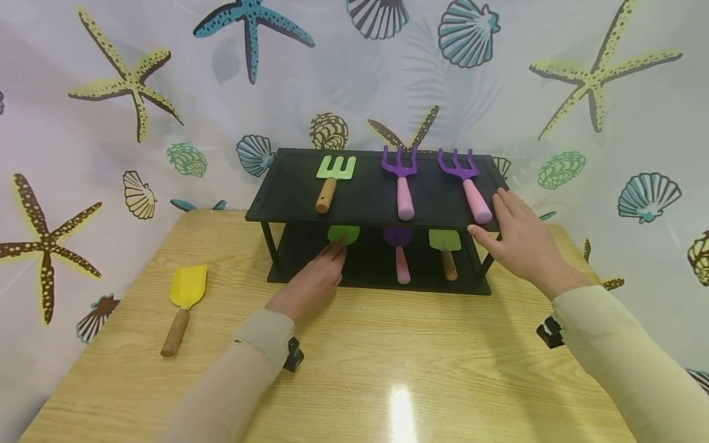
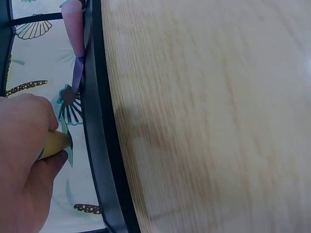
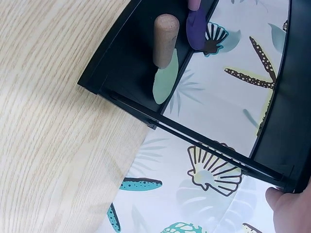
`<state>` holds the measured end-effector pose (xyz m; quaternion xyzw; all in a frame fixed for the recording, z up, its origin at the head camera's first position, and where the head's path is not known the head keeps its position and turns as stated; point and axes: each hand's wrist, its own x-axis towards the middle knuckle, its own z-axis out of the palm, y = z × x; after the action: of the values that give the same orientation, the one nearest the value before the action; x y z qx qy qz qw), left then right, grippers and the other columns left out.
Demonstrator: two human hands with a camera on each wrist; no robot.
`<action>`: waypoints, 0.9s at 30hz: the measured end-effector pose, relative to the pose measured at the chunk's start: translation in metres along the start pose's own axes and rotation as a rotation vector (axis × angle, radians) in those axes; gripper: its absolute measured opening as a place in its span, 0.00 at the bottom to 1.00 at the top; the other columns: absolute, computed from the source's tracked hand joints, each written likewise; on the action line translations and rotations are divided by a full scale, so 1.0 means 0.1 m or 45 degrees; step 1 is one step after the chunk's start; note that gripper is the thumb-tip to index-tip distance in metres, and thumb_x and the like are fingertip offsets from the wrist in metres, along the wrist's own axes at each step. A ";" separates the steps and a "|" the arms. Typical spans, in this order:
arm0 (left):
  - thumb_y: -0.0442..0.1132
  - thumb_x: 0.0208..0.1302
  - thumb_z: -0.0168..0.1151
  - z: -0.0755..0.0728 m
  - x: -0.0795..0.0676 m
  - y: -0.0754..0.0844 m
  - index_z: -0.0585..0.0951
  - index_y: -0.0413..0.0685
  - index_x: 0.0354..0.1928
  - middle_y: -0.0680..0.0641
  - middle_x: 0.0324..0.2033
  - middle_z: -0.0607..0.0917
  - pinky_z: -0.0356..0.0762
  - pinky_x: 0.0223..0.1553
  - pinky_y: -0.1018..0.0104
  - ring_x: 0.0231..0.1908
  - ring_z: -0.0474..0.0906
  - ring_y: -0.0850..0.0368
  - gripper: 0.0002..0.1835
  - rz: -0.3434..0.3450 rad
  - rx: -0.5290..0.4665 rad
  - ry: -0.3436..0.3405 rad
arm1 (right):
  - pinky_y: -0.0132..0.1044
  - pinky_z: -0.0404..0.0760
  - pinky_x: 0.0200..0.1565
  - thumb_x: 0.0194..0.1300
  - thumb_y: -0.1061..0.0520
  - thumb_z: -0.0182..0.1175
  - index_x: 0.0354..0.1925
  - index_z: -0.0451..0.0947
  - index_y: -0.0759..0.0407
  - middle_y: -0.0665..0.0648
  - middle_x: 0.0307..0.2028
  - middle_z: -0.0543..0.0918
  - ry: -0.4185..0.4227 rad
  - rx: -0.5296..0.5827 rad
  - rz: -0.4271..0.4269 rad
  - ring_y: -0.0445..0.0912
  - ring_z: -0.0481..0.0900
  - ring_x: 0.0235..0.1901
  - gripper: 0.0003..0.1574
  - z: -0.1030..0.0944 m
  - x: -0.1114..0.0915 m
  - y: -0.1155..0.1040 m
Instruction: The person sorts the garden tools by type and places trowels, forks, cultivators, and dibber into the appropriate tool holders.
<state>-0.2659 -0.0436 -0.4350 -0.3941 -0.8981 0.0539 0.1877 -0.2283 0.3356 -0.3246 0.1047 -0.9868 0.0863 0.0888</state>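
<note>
On the lower level of a black two-tier rack (image 1: 376,213), my left hand (image 1: 312,280) grips the handle of a green toy shovel (image 1: 346,233). The left wrist view shows thumb and fingers around that yellowish handle (image 2: 57,142), with the green blade beyond. My right hand (image 1: 523,237) rests at the right end of the upper shelf, thumb at its front edge. Beside the held shovel lie a purple shovel with a pink handle (image 1: 402,266) and a light green shovel with a wooden handle (image 1: 449,264).
Up on the top shelf lie a light green hand fork (image 1: 328,195) and two purple hand forks (image 1: 405,198) (image 1: 476,200) with pink handles. A yellow shovel (image 1: 188,286) lies on the wooden table (image 1: 354,351) at left. A patterned sheet (image 1: 354,74) hangs behind.
</note>
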 end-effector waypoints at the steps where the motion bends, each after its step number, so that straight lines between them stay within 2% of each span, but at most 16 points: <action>1: 0.34 0.69 0.59 0.01 0.03 0.01 0.73 0.28 0.63 0.35 0.65 0.74 0.71 0.68 0.61 0.68 0.71 0.46 0.23 0.015 0.042 0.003 | 0.63 0.49 0.74 0.72 0.28 0.43 0.75 0.46 0.75 0.75 0.76 0.47 0.002 0.000 0.000 0.68 0.45 0.76 0.59 0.00 0.00 0.00; 2: 0.33 0.70 0.58 0.01 0.04 0.02 0.74 0.28 0.61 0.34 0.64 0.75 0.72 0.67 0.61 0.67 0.71 0.45 0.21 0.045 0.107 -0.004 | 0.63 0.49 0.74 0.72 0.28 0.43 0.75 0.46 0.75 0.75 0.76 0.47 0.002 0.000 0.001 0.68 0.45 0.76 0.59 0.00 0.00 0.00; 4: 0.32 0.69 0.58 0.03 0.08 0.04 0.76 0.27 0.59 0.34 0.63 0.76 0.72 0.67 0.61 0.67 0.71 0.44 0.19 0.067 0.148 -0.007 | 0.63 0.49 0.74 0.72 0.28 0.43 0.75 0.46 0.75 0.75 0.76 0.47 0.001 0.002 0.001 0.67 0.45 0.76 0.59 0.00 0.00 0.00; 8: 0.29 0.69 0.57 0.05 0.13 0.08 0.76 0.26 0.58 0.32 0.62 0.76 0.72 0.67 0.59 0.67 0.71 0.43 0.18 0.072 0.138 -0.042 | 0.63 0.49 0.74 0.72 0.28 0.42 0.75 0.45 0.74 0.74 0.76 0.47 -0.005 0.004 0.000 0.67 0.45 0.76 0.59 0.01 0.00 -0.01; 9: 0.30 0.69 0.58 0.06 0.14 0.09 0.76 0.26 0.59 0.32 0.62 0.76 0.72 0.67 0.59 0.67 0.71 0.43 0.19 0.051 0.095 -0.038 | 0.62 0.49 0.74 0.72 0.28 0.42 0.75 0.45 0.74 0.74 0.76 0.47 -0.004 0.002 -0.001 0.67 0.45 0.76 0.59 0.01 0.00 -0.01; 13: 0.30 0.69 0.57 0.08 0.19 0.13 0.76 0.26 0.58 0.33 0.60 0.78 0.72 0.67 0.59 0.66 0.73 0.43 0.18 0.046 0.073 -0.017 | 0.62 0.50 0.74 0.72 0.28 0.43 0.75 0.46 0.75 0.75 0.76 0.48 0.005 -0.009 0.003 0.67 0.46 0.76 0.59 0.00 0.00 0.00; 17: 0.31 0.69 0.58 0.11 0.25 0.18 0.76 0.24 0.57 0.32 0.58 0.79 0.74 0.65 0.57 0.64 0.75 0.43 0.19 -0.013 -0.116 0.047 | 0.62 0.50 0.74 0.72 0.28 0.43 0.75 0.46 0.74 0.74 0.76 0.48 0.009 -0.010 0.005 0.67 0.46 0.76 0.59 0.00 0.00 0.01; 20: 0.30 0.69 0.57 0.13 0.28 0.20 0.75 0.24 0.57 0.31 0.59 0.78 0.73 0.66 0.56 0.64 0.75 0.42 0.19 -0.047 -0.193 0.026 | 0.62 0.50 0.74 0.72 0.27 0.42 0.75 0.46 0.74 0.74 0.76 0.48 0.003 -0.007 0.007 0.67 0.46 0.76 0.59 0.00 0.00 0.01; 24: 0.31 0.71 0.56 0.15 0.31 0.22 0.74 0.24 0.59 0.31 0.61 0.77 0.71 0.68 0.56 0.66 0.73 0.43 0.20 -0.083 -0.186 -0.034 | 0.63 0.50 0.74 0.72 0.27 0.42 0.75 0.46 0.73 0.74 0.76 0.48 -0.002 -0.006 0.011 0.67 0.46 0.76 0.59 0.00 0.00 0.02; 27: 0.32 0.71 0.57 0.17 0.34 0.23 0.74 0.24 0.60 0.31 0.62 0.76 0.70 0.69 0.57 0.67 0.72 0.42 0.21 -0.109 -0.185 -0.047 | 0.63 0.50 0.74 0.72 0.27 0.42 0.75 0.46 0.74 0.74 0.76 0.48 0.000 -0.005 0.015 0.67 0.46 0.76 0.59 0.00 0.01 0.02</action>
<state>-0.2776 -0.0025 -0.4467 -0.3668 -0.9190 -0.0122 0.1443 -0.2294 0.3376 -0.3245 0.0988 -0.9875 0.0848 0.0886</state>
